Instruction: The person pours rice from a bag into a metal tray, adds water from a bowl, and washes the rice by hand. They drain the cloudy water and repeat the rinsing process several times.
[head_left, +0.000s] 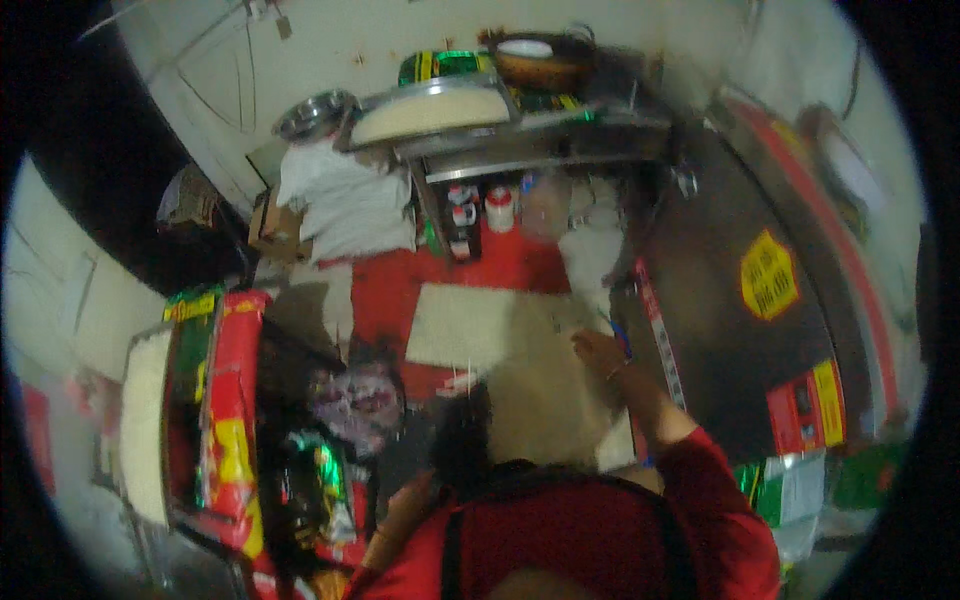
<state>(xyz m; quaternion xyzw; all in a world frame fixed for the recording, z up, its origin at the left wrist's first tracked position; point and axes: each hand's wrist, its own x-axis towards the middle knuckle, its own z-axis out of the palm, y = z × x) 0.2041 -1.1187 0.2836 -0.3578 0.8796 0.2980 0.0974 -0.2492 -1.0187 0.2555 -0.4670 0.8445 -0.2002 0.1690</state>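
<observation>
My right hand [600, 355] reaches forward from a red sleeve, over the right edge of a plain tan shape [550, 405]; whether this is cloth or a board I cannot tell. Its fingers look loosely stretched, with no held thing visible. Close beside its outer edge shows a small blue object [622, 340], too blurred to name. My left hand [412, 498] is low, left of my body, near a dark shape; its fingers are smeared. Beyond the tan shape lies a pale rectangular panel [465, 310] on the red floor [385, 300].
A metal table [540, 148] carries a tray of white grains [430, 115]; jars [500, 210] stand beneath. White sacks [345, 200] are stacked left of it. A dark cabinet [710, 270] with yellow stickers borders the right. Another grain tray [147, 425] and red packaging [230, 400] stand left.
</observation>
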